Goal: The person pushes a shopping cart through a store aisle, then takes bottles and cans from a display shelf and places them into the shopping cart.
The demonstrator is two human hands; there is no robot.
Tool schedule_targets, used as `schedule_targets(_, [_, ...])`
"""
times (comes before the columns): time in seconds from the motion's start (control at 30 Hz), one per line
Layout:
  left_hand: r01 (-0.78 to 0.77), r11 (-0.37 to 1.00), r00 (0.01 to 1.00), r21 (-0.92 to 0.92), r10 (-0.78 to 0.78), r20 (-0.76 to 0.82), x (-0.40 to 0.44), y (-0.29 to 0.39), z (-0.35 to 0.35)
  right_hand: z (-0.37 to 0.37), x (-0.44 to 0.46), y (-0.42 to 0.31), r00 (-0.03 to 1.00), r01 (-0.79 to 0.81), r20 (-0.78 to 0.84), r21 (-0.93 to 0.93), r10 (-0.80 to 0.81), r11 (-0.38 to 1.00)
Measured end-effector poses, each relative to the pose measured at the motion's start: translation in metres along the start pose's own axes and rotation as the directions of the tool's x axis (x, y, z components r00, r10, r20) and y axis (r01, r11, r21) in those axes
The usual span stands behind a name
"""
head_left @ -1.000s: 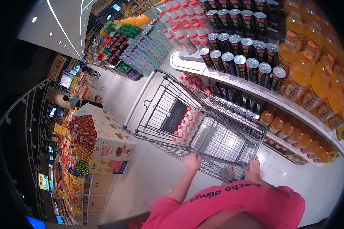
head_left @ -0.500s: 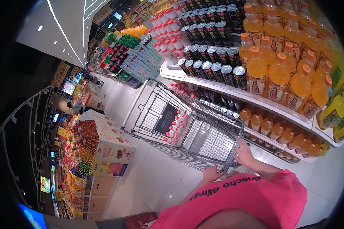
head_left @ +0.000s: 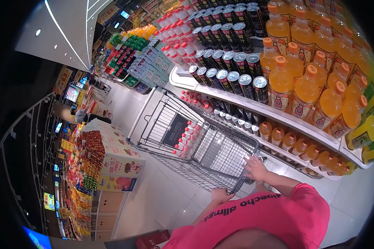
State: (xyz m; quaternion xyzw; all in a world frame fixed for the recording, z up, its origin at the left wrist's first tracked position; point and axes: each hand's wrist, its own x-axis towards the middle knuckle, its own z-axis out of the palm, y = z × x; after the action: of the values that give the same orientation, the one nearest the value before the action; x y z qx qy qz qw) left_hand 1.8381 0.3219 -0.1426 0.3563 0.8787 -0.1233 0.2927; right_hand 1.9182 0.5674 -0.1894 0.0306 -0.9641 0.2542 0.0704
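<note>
Head view: a shopping cart (head_left: 214,151) of grey metal wire is recorded in the middle of the scene, on pale, glossy floor tiles (head_left: 156,203), close beside a curved white shelf (head_left: 253,104). Its basket is open-topped and tapered, with walls of fine wire mesh. The long axis is laid diagonally, from upper left to lower right; the end with the smooth, pale handle bar (head_left: 141,114) is pointed away from the person, and the narrower end is turned toward the pink shirt (head_left: 257,218).

At that near end, the fingers of the right hand (head_left: 255,168) are extended and spread, set against the rim with nothing enclosed. The left hand (head_left: 221,196) is placed at the other near corner, fingers bent; whether the rim is gripped cannot be told.

In the basket, small red-capped bottles (head_left: 188,139) are grouped in rows beside a flat, dark placard (head_left: 175,129) at the handle end. On the shelf, cylindrical black cans (head_left: 233,80) with silvery lids and round-shouldered orange bottles (head_left: 303,98) are arranged in rows.
</note>
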Motion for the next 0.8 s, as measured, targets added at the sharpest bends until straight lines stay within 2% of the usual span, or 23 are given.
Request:
schedule_targets(0.1, [0.003, 0.998, 1.000, 0.061, -0.003, 0.003, 0.000, -0.004, -0.003, 0.013, 0.001, 0.000, 1.000, 0.014, 0.008, -0.039, -0.014, 0.999])
schedule_targets(0.2, [-0.034, 0.995, 0.995, 0.096, 0.043, -0.095, 0.011, -0.028, 0.017, 0.005, 0.017, -0.008, 0.999, 0.017, 0.044, -0.037, -0.015, 0.999])
schedule_targets(0.3, [-0.041, 0.998, 0.998, 0.048, 0.043, -0.043, 0.019, -0.041, 0.007, 0.000, 0.033, -0.014, 0.994, 0.006, 0.111, -0.076, 0.003, 0.997])
schedule_targets(0.53, [-0.092, 0.991, 0.986, 0.095, 0.104, -0.132, 0.033, -0.074, -0.008, 0.018, 0.069, -0.010, 0.997, 0.072, 0.036, -0.159, -0.067, 0.985])
schedule_targets(0.67, [-0.089, 0.993, 0.981, 0.076, 0.100, -0.167, 0.043, -0.083, -0.004, 0.011, 0.081, -0.011, 0.989, 0.079, 0.139, -0.191, -0.053, 0.978])
schedule_targets(0.8, [-0.081, 0.994, 0.987, 0.071, 0.089, -0.133, 0.053, -0.087, -0.001, 0.026, 0.086, -0.002, 0.989, 0.076, 0.139, -0.223, -0.045, 0.972])
